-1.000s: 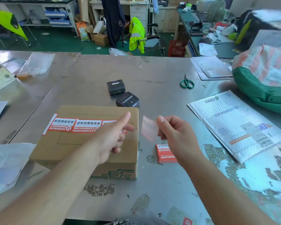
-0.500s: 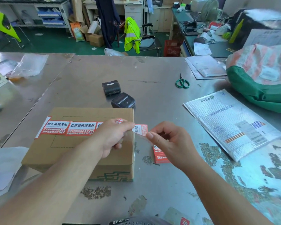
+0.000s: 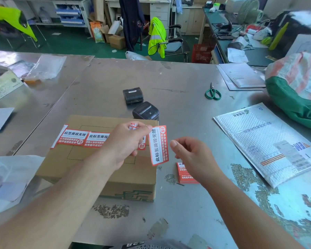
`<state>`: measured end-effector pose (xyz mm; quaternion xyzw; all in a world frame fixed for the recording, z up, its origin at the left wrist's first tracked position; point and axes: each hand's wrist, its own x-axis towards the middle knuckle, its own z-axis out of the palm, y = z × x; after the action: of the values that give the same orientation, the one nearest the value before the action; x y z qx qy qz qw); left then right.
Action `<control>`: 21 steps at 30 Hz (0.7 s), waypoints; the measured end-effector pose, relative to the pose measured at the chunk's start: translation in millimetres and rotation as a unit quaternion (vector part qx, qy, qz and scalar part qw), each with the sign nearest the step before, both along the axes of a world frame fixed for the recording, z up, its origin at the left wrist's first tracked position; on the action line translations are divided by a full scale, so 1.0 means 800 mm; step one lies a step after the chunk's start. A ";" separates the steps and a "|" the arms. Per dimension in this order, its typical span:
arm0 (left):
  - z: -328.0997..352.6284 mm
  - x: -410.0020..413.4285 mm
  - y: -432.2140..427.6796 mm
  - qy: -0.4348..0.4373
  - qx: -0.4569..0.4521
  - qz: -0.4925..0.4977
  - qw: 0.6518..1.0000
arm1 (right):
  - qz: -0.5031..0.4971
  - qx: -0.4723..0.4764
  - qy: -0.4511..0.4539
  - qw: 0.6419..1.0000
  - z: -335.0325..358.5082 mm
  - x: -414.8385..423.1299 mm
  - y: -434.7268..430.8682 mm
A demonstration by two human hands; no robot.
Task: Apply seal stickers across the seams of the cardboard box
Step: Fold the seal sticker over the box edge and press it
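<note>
Your left hand (image 3: pixel 126 142) and right hand (image 3: pixel 190 155) are bare, and so are both forearms as far as they show. Your right thumb shows a short, plain nail.

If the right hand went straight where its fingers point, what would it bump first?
Probably the seal sticker pinched by the left hand; the right hand points left at it, though depth is unclear.
</note>
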<state>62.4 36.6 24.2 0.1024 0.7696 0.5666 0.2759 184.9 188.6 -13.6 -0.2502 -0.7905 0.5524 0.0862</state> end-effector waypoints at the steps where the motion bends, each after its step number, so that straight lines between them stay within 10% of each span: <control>1: 0.000 -0.001 0.000 -0.002 0.000 -0.002 1.000 | 0.005 -0.009 -0.001 1.000 0.000 -0.003 -0.001; 21: -0.018 -0.042 -0.005 0.071 -0.101 -0.005 0.992 | -0.031 -0.133 0.036 0.990 -0.004 -0.042 0.012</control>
<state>28.6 32.9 10.2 0.1176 0.8401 0.4757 0.2325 150.9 198.0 -17.2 -0.2636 -0.6981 0.6584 0.0981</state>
